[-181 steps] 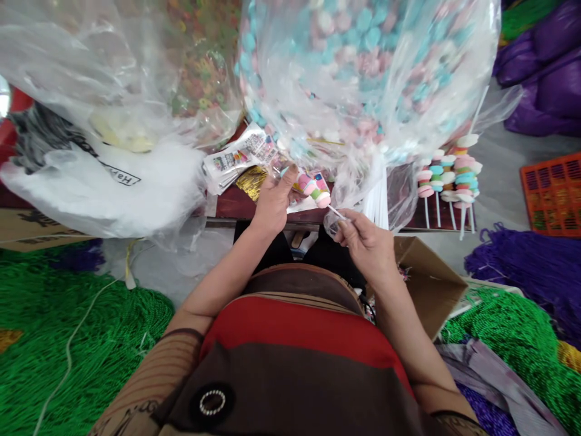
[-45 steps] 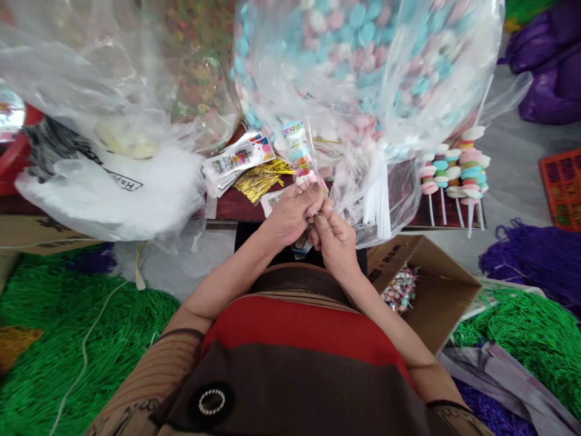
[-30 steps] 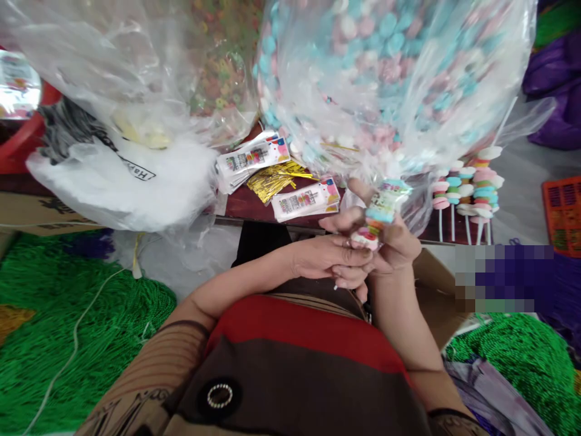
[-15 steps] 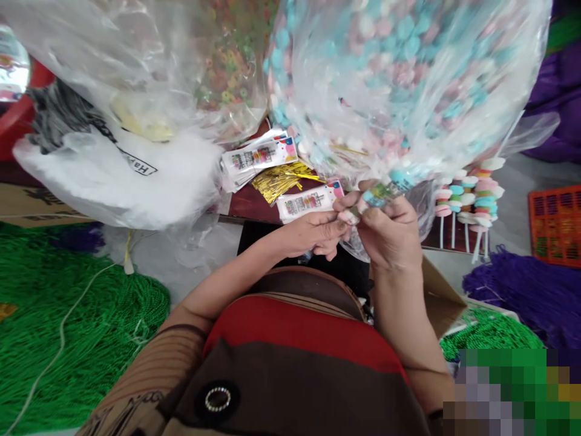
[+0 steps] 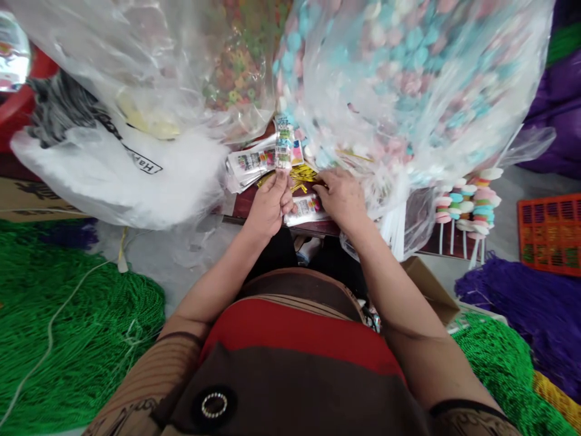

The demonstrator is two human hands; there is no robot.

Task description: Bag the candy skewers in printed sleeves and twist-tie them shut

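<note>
The left hand (image 5: 272, 203) grips the lower end of a slim, printed clear-plastic packet (image 5: 283, 142) extending ahead of it. The right hand (image 5: 342, 197), fingers curled, is at the shiny gold metallic strips (image 5: 305, 174); whether it pinches one cannot be told. Strip pick-up appears in hand, calling for separating one from the bunch.

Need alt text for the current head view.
A person's left hand holds a slim printed packet over a dark red table, while the right hand is close beside gold strips; whether it grips one is unclear. Behind are large clear bags of colourful pieces, with loaded skewers at picture right.
</note>
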